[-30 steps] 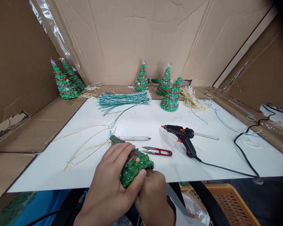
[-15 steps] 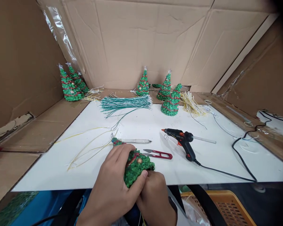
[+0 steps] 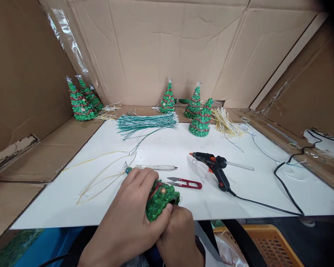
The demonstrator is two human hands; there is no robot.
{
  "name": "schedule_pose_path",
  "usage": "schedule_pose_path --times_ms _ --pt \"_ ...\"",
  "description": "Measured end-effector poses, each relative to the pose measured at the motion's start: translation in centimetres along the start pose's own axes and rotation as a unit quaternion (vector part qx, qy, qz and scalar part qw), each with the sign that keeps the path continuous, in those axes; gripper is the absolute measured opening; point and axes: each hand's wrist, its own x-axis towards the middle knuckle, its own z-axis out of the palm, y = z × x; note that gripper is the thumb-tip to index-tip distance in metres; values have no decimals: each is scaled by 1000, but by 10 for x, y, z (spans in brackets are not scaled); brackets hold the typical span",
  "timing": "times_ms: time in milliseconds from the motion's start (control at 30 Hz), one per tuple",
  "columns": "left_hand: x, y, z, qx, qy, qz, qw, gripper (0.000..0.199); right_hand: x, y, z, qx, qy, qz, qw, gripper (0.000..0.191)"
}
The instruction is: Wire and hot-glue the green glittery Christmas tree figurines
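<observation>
My left hand (image 3: 133,211) is closed around a small green beaded Christmas tree (image 3: 163,200), which lies on its side with its tip to the left. A red garland and a gold bead show on it. My right hand (image 3: 179,230) is curled against the tree's hollow base, its fingertips hidden there, so I cannot see what it holds. Just beyond the tree, a clear pen (image 3: 158,167) lies on the white board. Red thread snips (image 3: 185,183) rest to the right of the tree, and a black glue gun (image 3: 218,167) lies farther right.
Several finished trees (image 3: 167,97) stand along the cardboard back wall. A bundle of green wires (image 3: 147,122) lies in front of them, with yellow-white wires (image 3: 226,122) to its right. Loose yellow wires (image 3: 96,181) spread at left. The glue gun's black cord (image 3: 267,205) crosses the right side.
The left hand has slid slightly left and toward the tip, covering more of the tree's upper part. The base opening shows a little more. The right hand stays at the base.
</observation>
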Motion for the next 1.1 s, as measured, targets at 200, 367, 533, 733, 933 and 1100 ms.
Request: schedule_pose_path --times_ms 200,367,533,733,933,1100 --pt "-2 -1 0 0 -16 -9 1000 22 -5 -3 6 -25 16 23 999 32" --pt "-9 -6 0 7 -10 11 1000 26 -8 -7 9 -40 34 22 998 34" --pt "-11 -10 2 10 7 25 1000 27 -12 -6 6 -49 39 10 998 40" --pt "-12 -9 5 20 22 38 999 23 -12 -5 2 -53 41 -8 998 43" --pt "-13 -10 5 29 30 52 998 25 -14 -3 2 -52 24 -27 998 40" --pt "-12 -8 4 25 33 53 998 21 -15 3 2 -36 -5 -62 997 37"
